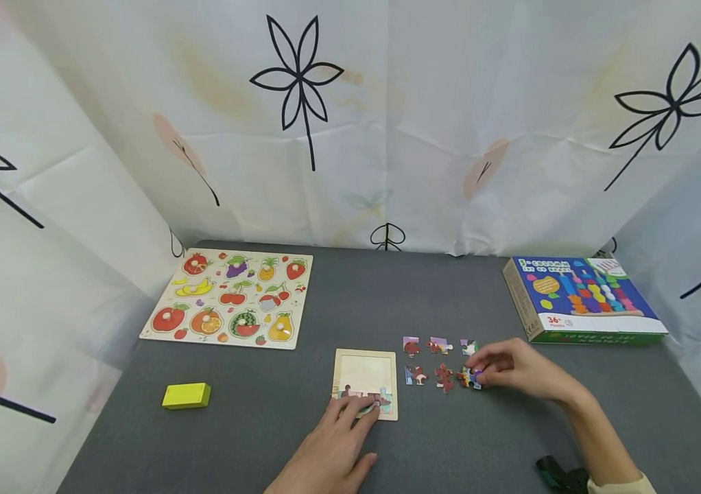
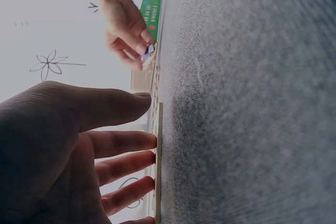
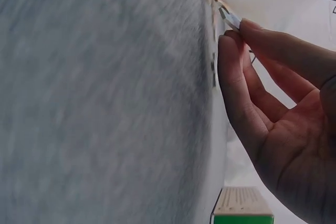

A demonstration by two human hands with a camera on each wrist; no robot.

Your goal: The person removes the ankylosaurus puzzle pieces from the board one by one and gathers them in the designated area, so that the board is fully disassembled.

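Note:
My left hand (image 1: 341, 439) rests its fingertips on the lower part of a small wooden puzzle tray (image 1: 365, 354), over a row of fitted puzzle pieces (image 1: 381, 398). Those fingers are fairly straight, and in the left wrist view they touch the tray along its edge. To the right, my right hand (image 1: 520, 370) pinches a colourful puzzle piece (image 3: 230, 18) between thumb and index finger, tilted up from the table. Several loose pieces lie in two rows between the hands, among them a reddish-brown piece (image 1: 444, 377) and a purple-and-red piece (image 1: 411, 346).
A fruit peg board (image 1: 242, 285) lies at the back left, with a yellow block (image 1: 186, 396) in front of it. At the back right sits a blue toy box (image 1: 585, 295). A dark object (image 1: 560, 475) is beside the right forearm. Patterned white cloth hangs around the table.

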